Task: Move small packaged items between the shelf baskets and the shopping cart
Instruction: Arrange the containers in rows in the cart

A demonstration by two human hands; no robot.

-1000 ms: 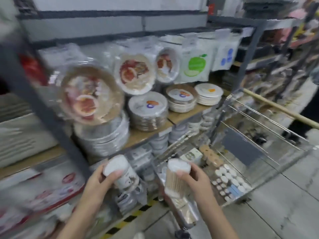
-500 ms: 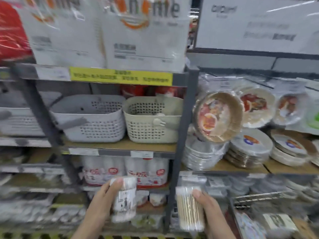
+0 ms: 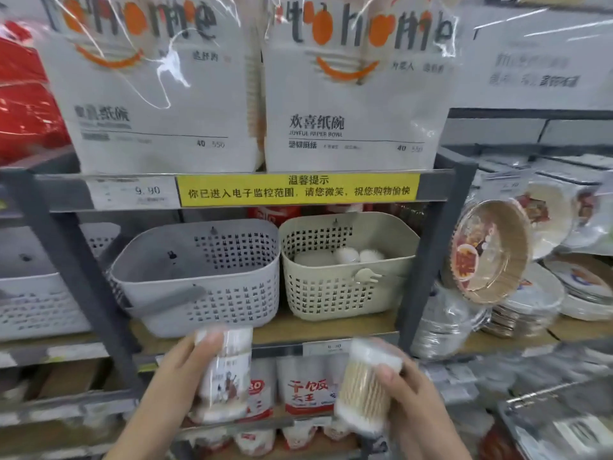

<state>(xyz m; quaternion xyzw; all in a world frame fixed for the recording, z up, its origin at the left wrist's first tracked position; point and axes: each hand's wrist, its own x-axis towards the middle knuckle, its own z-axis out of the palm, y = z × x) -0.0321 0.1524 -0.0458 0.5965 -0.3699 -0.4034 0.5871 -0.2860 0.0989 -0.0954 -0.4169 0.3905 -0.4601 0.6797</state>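
Each hand carried one small pack, low in the view, in front of the shelf edge and below the baskets. The left hand (image 3: 185,376) had its fingers curled round a labelled white tub (image 3: 225,376), thumb across the top; the right hand (image 3: 408,400) gripped a clear tub of cotton swabs (image 3: 365,393), tilted with its top toward eleven o'clock.

Both packs were blurred, so the arms were probably moving quickly. In my judgement the main risk was a slip: the wrappers looked smooth and glossy, and each tub was held from one side only, so a jolt against the shelf lip could have knocked one loose onto the floor. A second risk was a misplaced drop. The grey basket (image 3: 199,277) sat at about twelve o'clock from the left hand and the beige basket (image 3: 345,280) at about twelve from the right, touching or nearly so; a tub released over the shared rims could have landed in the wrong one or tipped out. The beige basket's front hook (image 3: 366,276) could also have caught a wrapper.

Counted: two hands, two tubs held, two baskets fully in view with a part of a third at nine o'clock. The beige basket held at least three white rounded packs (image 3: 345,255); the grey one showed none. Two large bags of paper bowls (image 3: 351,94) stood above.
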